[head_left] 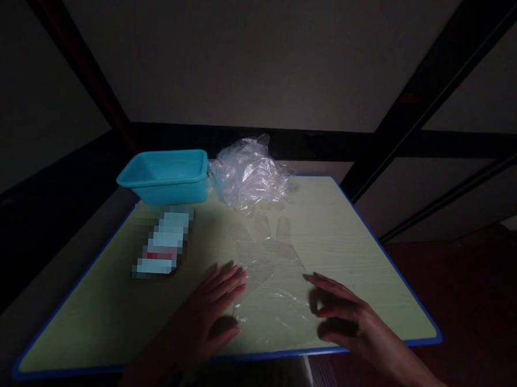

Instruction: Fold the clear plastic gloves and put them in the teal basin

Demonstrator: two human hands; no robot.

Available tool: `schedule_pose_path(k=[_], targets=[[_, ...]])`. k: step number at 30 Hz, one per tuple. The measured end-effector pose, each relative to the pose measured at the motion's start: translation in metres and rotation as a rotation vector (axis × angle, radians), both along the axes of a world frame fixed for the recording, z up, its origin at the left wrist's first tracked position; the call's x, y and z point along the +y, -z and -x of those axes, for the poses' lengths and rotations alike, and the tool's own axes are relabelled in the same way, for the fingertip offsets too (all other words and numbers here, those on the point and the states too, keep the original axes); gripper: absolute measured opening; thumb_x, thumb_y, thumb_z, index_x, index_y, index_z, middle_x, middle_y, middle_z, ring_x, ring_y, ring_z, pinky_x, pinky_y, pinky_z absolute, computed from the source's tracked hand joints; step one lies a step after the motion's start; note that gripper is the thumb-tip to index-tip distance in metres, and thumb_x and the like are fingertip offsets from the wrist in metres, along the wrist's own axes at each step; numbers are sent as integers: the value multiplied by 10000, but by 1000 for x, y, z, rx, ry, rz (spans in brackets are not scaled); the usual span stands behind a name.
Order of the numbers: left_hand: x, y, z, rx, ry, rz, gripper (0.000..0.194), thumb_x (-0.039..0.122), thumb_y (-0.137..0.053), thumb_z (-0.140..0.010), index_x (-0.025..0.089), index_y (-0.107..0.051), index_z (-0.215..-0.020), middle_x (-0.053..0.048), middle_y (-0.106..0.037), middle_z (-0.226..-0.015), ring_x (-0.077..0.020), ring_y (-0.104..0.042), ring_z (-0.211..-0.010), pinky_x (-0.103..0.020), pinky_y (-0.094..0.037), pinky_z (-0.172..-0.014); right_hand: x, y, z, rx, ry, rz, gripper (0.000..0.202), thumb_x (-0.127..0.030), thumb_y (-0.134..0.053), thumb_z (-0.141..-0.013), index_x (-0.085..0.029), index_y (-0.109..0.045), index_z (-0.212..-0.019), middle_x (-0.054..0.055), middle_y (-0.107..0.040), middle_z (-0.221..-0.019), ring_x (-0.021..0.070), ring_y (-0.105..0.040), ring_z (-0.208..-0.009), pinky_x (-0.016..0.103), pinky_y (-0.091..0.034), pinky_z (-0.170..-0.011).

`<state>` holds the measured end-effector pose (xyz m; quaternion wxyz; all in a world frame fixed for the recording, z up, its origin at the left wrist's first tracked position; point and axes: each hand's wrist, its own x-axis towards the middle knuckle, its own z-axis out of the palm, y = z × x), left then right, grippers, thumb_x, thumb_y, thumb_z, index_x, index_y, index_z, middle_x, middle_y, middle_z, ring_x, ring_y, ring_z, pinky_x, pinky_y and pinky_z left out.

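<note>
Far L on our desk (367, 268): blue tub (172, 195) at the back; nearer us, a pixelated oblong item (164, 243), details n/a. Next, our L hand (218, 301), palm down, fingers spread, tips at the L edge of the clear plastic glove (273, 312). Behind the glove, a crumpled heap of clear film (251, 173). The glove lies approx flat btwn our hands, fingers pointing away, cuff nr the front edge. Far R: our R hand (347, 313), fingers bent, thumb apart, nothing visibly gripped; can't tell if its tips touch the film. Hands well apart.

Step looks like flattening the glove, we'd judge. Best: L fingertips pin lightly, R strokes outward, cuff to fingertips; go easy, thin film prob. creases/tears & clings to skin.
</note>
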<state>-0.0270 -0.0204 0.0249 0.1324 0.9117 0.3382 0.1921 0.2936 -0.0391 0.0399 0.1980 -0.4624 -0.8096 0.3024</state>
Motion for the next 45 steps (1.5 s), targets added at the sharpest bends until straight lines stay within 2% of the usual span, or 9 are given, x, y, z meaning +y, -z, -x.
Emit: schedule_pose_path(k=[9, 15, 18, 22, 26, 29, 32, 40, 45], targets=[[-11, 8, 5, -77, -19, -49, 455, 279, -524, -883, 222, -401, -1317, -91, -504, -1348, -238, -414, -1278, -489, -368, -1034, -2, 0, 10, 73, -7, -15, 175, -292, -540, -879, -239, -663, -767, 44, -529, -1304, 290, -444, -1236, 490, -452, -970], [-16, 7, 7, -55, 9, -35, 887, 691, -594, -680, 238, -312, -1388, -116, -486, -1362, -302, -438, -1254, -491, -386, -1020, 2, -11, 15, 224, 85, 33, 145, -303, -532, -872, -245, -597, -756, 57, -603, -1179, 255, -575, -1073, 443, -513, -863], [-15, 9, 1, -26, -36, -61, 809, 584, -660, -709, 240, -347, -1371, -109, -515, -1337, -296, -484, -1216, -467, -435, -988, 5, -14, 20, 263, 116, 46, 127, -290, -536, -864, -241, -573, -753, 63, -623, -1135, 244, -600, -1029, 416, -523, -837], [-11, 14, -12, -49, -90, -133, 432, 288, -582, -853, 235, -481, -1270, -84, -558, -1295, -248, -522, -1184, -401, -490, -946, 5, -11, 22, 286, 138, 41, 147, -291, -505, -876, -245, -570, -753, 57, -642, -1094, 238, -618, -992, 410, -525, -830], [-5, 17, -20, -134, -91, -170, 223, 153, -486, -888, 226, -616, -1053, -67, -605, -1234, -214, -557, -1143, -353, -504, -930, 6, 1, 16, 279, 88, -10, 184, -429, -636, -790, -258, -602, -848, 68, -633, -1136, 267, -592, -1050, 442, -518, -851], [-3, 16, -20, -199, -101, -116, 230, 140, -482, -885, 236, -612, -1049, -60, -631, -1192, -198, -591, -1096, -329, -516, -906, 10, 12, 11, 173, 16, -55, 437, -480, -728, -676, -268, -608, -1039, 91, -597, -1225, 299, -511, -1172, 504, -461, -939], [-4, 18, -19, -223, -89, -5, 216, 161, -479, -886, 256, -615, -1025, -43, -639, -1182, -192, -607, -1071, -320, -518, -898, 15, 16, 9, 41, -15, -88, 460, -410, -681, -759, -275, -569, -1185, 92, -551, -1299, 287, -448, -1242, 538, -381, -1014], [-4, 21, -12, -254, -124, 54, 172, 266, -491, -905, 286, -630, -1005, -8, -661, -1144, -172, -634, -1018, -285, -547, -848, 53, 2, 11, 34, -324, -152, 532, -387, -609, -831, -310, -445, -1331, 67, -507, -1352, 244, -427, -1266, 522, -269, -1080], [-1, 16, -8, -238, -162, 101, 166, 299, -492, -906, 291, -648, -961, 6, -677, -1108, -169, -649, -982, -289, -556, -826, 75, -7, 21, -30, -492, -165, 607, -360, -587, -839, -227, -363, -1387, 107, -456, -1383, 242, -373, -1299, 509, -230, -1092]])
